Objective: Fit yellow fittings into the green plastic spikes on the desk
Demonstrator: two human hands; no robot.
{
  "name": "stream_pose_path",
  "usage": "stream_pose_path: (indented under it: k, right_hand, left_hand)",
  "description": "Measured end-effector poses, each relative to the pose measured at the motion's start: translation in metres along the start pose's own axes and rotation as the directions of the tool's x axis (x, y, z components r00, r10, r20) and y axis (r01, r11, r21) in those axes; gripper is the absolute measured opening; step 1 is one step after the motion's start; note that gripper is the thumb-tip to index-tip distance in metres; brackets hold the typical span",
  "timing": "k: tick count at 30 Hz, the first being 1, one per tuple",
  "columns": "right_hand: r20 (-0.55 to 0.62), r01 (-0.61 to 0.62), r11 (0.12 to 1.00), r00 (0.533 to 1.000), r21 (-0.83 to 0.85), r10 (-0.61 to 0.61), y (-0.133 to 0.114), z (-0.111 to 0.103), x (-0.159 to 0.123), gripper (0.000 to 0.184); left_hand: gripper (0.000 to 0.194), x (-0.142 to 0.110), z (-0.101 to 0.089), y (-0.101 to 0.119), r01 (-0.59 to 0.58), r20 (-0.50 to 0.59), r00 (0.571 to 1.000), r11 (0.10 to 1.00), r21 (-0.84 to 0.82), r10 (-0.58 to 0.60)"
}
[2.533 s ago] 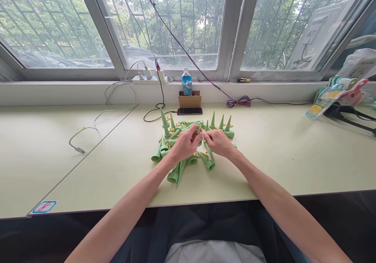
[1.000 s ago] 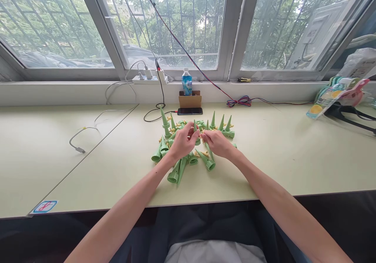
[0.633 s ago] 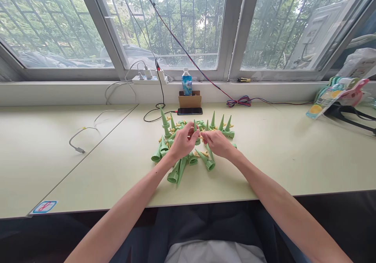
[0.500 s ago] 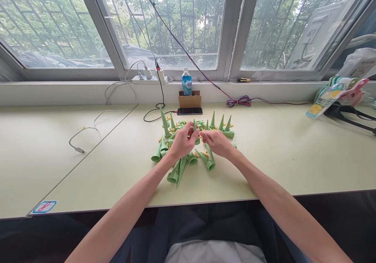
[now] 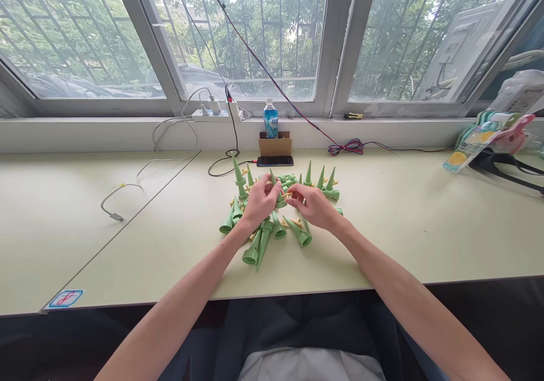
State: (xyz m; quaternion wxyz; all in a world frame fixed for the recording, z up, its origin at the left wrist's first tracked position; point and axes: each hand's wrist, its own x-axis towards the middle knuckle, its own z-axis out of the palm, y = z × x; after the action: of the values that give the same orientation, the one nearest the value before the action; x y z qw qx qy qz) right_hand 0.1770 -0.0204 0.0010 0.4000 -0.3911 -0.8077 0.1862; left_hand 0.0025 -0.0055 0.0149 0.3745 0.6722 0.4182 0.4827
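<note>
My left hand (image 5: 261,200) is closed around a green plastic plant watering spike (image 5: 280,202), its tip pointing up and its wide collar low. Thumb and fingertips of my right hand (image 5: 313,204) pinch a small yellow valve (image 5: 288,195) against the spike's side; whether it sits in a hole I cannot tell. Several more green spikes lie or stand around both hands, among them a lying spike (image 5: 301,235) in front and an upright spike (image 5: 307,173) behind. Loose yellow valves (image 5: 293,223) are scattered between them.
At the back, a phone (image 5: 275,161) lies before a cardboard box (image 5: 275,145) and a blue bottle (image 5: 271,120). A white cable (image 5: 123,185) trails on the left, and a bundled red-blue wire (image 5: 346,147) lies behind. Bags and packaging (image 5: 493,137) sit at far right.
My left hand has shifted slightly left and tilted the spike. My right hand's fingers have opened out a little around the yellow valve, which now shows more plainly at the spike's side.
</note>
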Motion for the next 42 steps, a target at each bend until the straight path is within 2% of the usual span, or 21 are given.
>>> stream_pose_path:
  k: [8, 16, 25, 34, 42]
  right_hand:
    - [0.006, -0.020, 0.998, 1.000, -0.053, 0.020, 0.005, 0.002, 0.000, 0.017]
    - [-0.004, -0.063, 0.995, 0.998, -0.073, 0.062, 0.004, 0.001, 0.000, 0.035]
    - [-0.001, -0.135, 0.988, 0.991, -0.068, 0.136, 0.005, 0.001, 0.001, 0.033]
    - [0.041, -0.207, 0.978, 0.978, 0.023, 0.206, -0.006, -0.003, 0.004, 0.044]
    - [-0.040, -0.206, 0.977, 0.977, 0.053, 0.208, -0.003, 0.000, 0.004, 0.039]
  left_hand:
    - [0.023, -0.002, 0.000, 0.001, -0.057, 0.019, 0.998, 0.997, 0.053, 0.056]
    - [0.030, -0.004, 0.003, 0.000, -0.179, 0.058, 0.984, 0.963, 0.201, 0.170]
    - [0.025, -0.008, 0.005, -0.003, -0.340, 0.133, 0.940, 0.896, 0.287, 0.314]
    - [0.026, -0.010, 0.006, 0.000, -0.356, 0.123, 0.934, 0.900, 0.251, 0.336]
    - [0.025, -0.008, 0.007, -0.002, -0.289, 0.108, 0.957, 0.919, 0.269, 0.269]
